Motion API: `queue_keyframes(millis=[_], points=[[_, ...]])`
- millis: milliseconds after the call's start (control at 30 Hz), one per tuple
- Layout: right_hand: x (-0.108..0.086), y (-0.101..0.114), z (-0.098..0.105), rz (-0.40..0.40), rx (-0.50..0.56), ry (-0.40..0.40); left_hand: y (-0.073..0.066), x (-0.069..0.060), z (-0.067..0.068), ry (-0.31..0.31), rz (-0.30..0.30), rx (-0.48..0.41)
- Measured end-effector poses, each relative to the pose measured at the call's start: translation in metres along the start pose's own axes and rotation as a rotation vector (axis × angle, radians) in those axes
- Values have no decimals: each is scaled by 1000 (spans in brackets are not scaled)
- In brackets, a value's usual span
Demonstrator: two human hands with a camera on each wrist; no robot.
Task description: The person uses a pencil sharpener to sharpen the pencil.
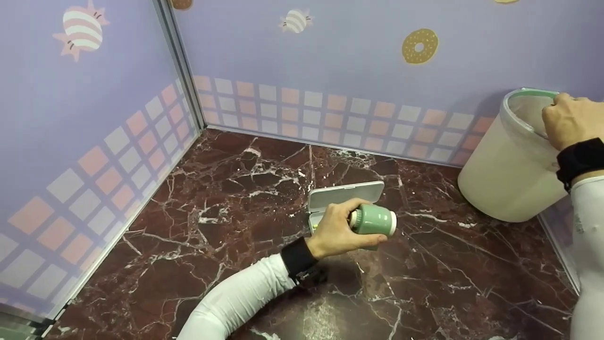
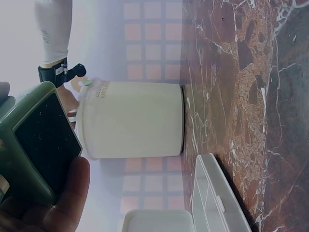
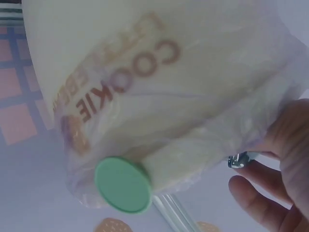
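My left hand grips a rounded green gadget with a pale end cap and a ribbed collar. In the left wrist view this gadget shows a dark flat panel; its exact kind cannot be told. Behind the left hand stands an open white hinged case, partly hidden, with compartments visible in the left wrist view. My right hand is at the bin's rim. Between its thumb and finger it pinches a small shiny metallic piece, too small to identify, beside the bin's plastic liner.
A cream bin, with a green tab at its rim, stands at the right against the wall. White crumbs lie scattered behind the case on the dark red marbled surface. Patterned walls border the left and back.
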State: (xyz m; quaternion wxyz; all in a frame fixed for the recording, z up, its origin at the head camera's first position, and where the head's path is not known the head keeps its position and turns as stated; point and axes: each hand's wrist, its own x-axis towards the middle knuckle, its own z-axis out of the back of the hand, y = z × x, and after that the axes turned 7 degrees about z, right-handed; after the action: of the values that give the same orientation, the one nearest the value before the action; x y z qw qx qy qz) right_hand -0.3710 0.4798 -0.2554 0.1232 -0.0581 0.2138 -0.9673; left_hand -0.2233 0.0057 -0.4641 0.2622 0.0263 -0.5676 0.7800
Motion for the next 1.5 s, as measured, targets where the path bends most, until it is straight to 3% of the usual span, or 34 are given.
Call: queue_keyframes(millis=[300,467,1033,1167,1333,1500], points=[[1,0,3,50,29,-29,-1,1,0,4,2,6],[-1,0,3,58,44,-83,-3,0,0,3,-2,11],[-23,0,-17,64,120,-502,-3,1,-3,8,-5,26],[-30,2,-22,7,205,-562,-3,1,-5,12,3,28],[-40,9,-29,-99,387,-663,-3,0,-6,16,10,32],[-48,16,-32,-154,537,-772,-3,0,-6,11,5,41]])
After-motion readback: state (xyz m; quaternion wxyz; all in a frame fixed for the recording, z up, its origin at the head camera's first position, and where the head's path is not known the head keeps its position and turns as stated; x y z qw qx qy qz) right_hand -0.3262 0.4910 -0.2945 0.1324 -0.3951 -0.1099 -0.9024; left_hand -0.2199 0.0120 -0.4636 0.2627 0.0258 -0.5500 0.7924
